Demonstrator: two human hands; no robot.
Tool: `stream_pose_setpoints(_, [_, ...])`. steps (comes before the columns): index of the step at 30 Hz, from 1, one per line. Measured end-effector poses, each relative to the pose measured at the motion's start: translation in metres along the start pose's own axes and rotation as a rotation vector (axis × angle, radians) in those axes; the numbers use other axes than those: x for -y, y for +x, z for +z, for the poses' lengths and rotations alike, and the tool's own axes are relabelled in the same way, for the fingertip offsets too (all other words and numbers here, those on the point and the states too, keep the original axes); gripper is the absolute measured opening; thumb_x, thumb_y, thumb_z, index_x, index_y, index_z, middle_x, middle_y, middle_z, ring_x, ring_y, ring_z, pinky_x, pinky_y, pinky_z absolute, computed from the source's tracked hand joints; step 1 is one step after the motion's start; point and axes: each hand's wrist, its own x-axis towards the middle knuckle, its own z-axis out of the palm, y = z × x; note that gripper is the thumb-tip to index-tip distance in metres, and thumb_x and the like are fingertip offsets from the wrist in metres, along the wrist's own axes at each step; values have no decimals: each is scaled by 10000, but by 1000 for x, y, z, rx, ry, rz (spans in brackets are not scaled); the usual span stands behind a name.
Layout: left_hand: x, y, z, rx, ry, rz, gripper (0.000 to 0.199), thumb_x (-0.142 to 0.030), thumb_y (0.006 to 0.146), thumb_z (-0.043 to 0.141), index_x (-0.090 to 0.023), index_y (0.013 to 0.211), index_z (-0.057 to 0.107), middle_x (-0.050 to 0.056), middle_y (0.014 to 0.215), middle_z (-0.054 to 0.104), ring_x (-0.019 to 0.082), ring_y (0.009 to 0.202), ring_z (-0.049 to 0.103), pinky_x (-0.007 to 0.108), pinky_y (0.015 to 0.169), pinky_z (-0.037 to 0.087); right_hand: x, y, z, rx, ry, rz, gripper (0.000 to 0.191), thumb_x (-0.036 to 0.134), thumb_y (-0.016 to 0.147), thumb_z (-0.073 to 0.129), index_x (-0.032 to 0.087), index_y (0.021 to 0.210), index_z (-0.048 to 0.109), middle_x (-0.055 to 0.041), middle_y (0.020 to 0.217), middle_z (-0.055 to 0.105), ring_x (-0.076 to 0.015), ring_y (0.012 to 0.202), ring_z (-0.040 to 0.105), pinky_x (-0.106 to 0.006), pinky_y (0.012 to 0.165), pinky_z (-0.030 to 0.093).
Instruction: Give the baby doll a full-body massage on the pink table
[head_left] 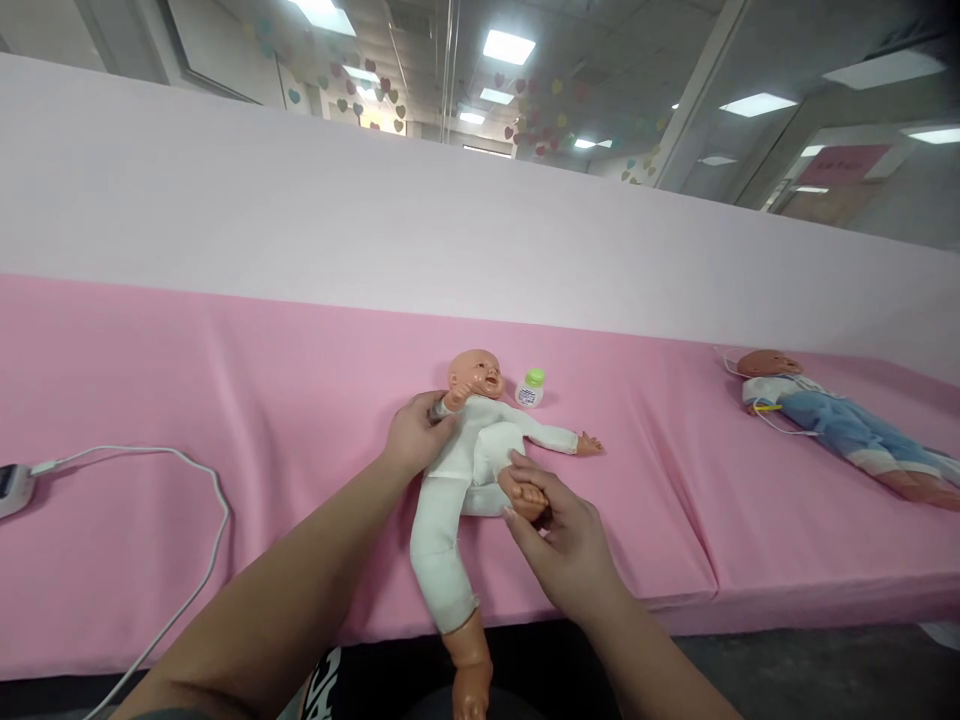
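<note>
A baby doll with a white cloth body lies on its back on the pink-covered table, one leg hanging over the front edge. My left hand is closed around the doll's arm near the shoulder, on the left side of the picture. My right hand grips the doll's other foot, and that leg is bent up toward the belly. Just right of the doll's head stands a small white bottle with a green cap, touched by neither hand.
A second doll in blue trousers lies at the far right with a thin white cord about it. On the left, a white device has a cable running over the table's front edge. A white low wall with windows above runs behind the pink table cover.
</note>
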Motion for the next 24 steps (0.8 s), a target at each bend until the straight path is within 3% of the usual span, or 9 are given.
stream_pose_setpoints(3, [12, 5, -3, -80, -149, -113, 363, -379, 877, 693, -243, 1213, 719, 47, 1069, 776, 239, 911, 713, 351, 807, 542, 12, -26, -13, -18, 20, -13, 378, 229, 926, 691, 279, 1299, 645, -110, 1458, 653, -286, 1330, 648, -388, 978, 642])
stream_pose_setpoints(8, [34, 15, -7, -276, -399, -244, 211, -402, 891, 688, -198, 946, 681, 35, 848, 702, 209, 794, 667, 325, 717, 530, 18, -76, -26, -26, -10, -207, 495, 137, 883, 694, 260, 1352, 593, -118, 1381, 704, -281, 1247, 705, -381, 1040, 605])
stream_pose_setpoints(15, [35, 26, -15, -350, -686, -533, 102, -278, 951, 642, -178, 969, 643, 121, 1027, 728, 258, 922, 739, 419, 833, 623, -10, -113, -29, 75, -60, -238, 580, 83, 826, 714, 239, 1367, 574, -146, 1377, 704, -305, 1199, 723, -338, 996, 610])
stream_pose_setpoints(24, [30, 28, -18, -390, -746, -587, 106, -268, 966, 639, -166, 993, 649, 147, 1077, 728, 269, 948, 748, 438, 871, 630, -19, -129, -8, 53, -104, -236, 480, 121, 850, 723, 242, 1307, 644, -126, 1331, 734, -278, 1140, 747, -266, 968, 599])
